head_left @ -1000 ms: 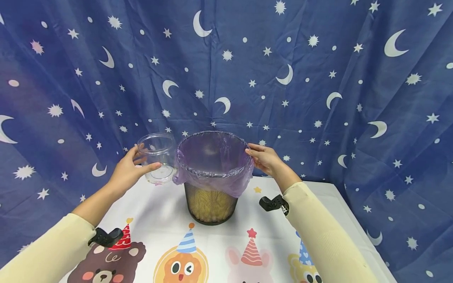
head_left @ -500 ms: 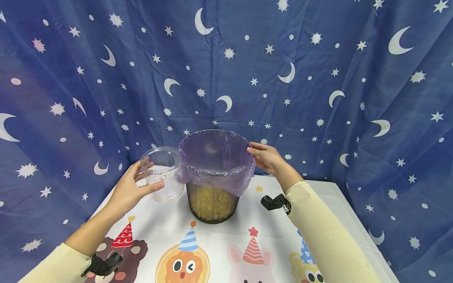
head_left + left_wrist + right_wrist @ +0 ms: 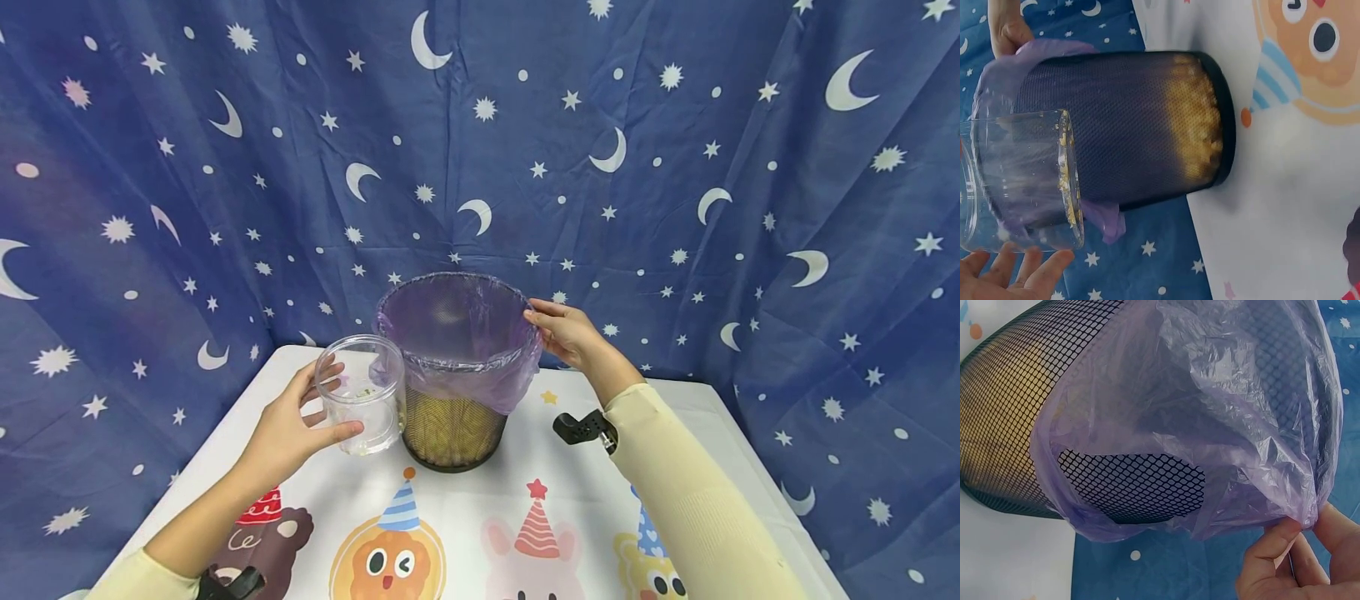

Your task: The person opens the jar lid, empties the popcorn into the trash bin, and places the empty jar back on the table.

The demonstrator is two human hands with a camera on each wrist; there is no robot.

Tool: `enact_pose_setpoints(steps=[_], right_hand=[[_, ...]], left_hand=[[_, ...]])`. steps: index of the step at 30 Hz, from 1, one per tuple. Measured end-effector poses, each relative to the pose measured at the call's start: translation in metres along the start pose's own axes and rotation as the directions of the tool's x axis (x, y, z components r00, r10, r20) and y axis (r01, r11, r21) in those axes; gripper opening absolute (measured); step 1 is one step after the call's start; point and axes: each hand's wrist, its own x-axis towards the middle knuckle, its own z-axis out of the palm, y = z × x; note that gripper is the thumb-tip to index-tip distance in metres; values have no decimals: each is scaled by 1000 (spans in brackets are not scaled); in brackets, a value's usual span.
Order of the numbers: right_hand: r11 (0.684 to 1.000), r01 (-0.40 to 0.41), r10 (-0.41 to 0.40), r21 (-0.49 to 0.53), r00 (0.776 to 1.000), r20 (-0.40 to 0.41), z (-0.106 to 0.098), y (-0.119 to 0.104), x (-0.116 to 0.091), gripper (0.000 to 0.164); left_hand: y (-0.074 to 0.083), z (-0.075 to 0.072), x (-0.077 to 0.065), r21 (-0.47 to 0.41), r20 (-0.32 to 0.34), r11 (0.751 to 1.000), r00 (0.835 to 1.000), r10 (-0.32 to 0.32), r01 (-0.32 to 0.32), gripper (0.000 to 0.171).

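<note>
My left hand [image 3: 288, 421] grips a clear plastic jar [image 3: 369, 427] from its left side, thumb in front and fingers behind. The jar stands nearly upright, mouth up, at the front left of a black mesh wastebasket [image 3: 450, 437]. Small yellowish crumbs [image 3: 1065, 169] cling around the jar's base in the left wrist view. A thin purple bin liner [image 3: 480, 385] lines the basket and folds over its rim. At the rim's right side, my right hand [image 3: 567, 332] pinches the liner between thumb and fingers. Pale yellow bits [image 3: 1194, 125] show through the mesh low in the basket.
The basket stands on a table with a white cloth [image 3: 622, 467] printed with party-hat animals. Directly behind the table hangs a blue curtain [image 3: 675, 208] with white moons and stars. Black wrist mounts [image 3: 585, 429] sit at the sleeve cuffs.
My left hand has lowered the jar from beside the basket's rim, bringing it nearer and slightly right. The right hand keeps its hold on the liner at the rim.
</note>
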Motion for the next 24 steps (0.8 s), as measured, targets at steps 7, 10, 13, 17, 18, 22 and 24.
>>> enact_pose_setpoints(steps=[7,10,13,17,18,22,24], right_hand=[[1000,6,-6,6,1000,12,0,0,1,51],[1000,7,-7,3,1000,6,-1,1,1,51],[1000,7,-7,3,1000,8,-1,1,0,51],[1000,9,-10,15,1000,18,0,1,0,52],[1000,10,-10,17,1000,18,0,1,0,52],[999,15,-16,34,1000,23,0,1,0,51],[999,16,-17,38,1000,23,0,1,0,51]], left_hand=[[-2,16,-8,-36,16,999,1000,21,-21,96],[-3,24,-10,-67,24,997,999,29,-27,98],[-3,32,-12,-106,34,994,999,28,-24,96],[-1,43,-16,-143,38,989,999,33,-28,92],[-1,46,-17,-152,39,988,999,35,-29,92],[0,59,-21,-178,53,983,997,47,-37,94],[0,65,-23,-188,66,981,996,53,-40,95]])
